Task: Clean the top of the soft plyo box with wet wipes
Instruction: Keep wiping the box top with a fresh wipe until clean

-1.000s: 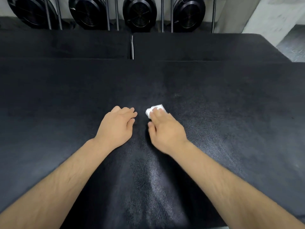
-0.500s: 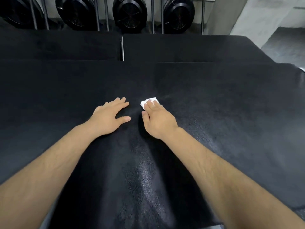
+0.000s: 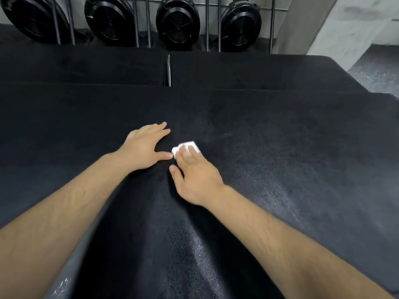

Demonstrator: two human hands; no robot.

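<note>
– What colour is the wipe (image 3: 187,146) under your right hand (image 3: 195,178)?
– Plain white, no print on it.
– And the box top (image 3: 280,147) around it?
– Black on every side of my grip, with a fine pebbled grain.
– An even black?
– No. To the right of my grip, and back toward me, it takes on a greyish, speckled sheen. Far beyond my grip the discs (image 3: 178,20) are black with ringed faces, set between grey bars (image 3: 207,24).

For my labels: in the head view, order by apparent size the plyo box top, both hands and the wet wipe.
1. plyo box top
2. left hand and right hand: alike, unranked
3. wet wipe, partly covered
</note>
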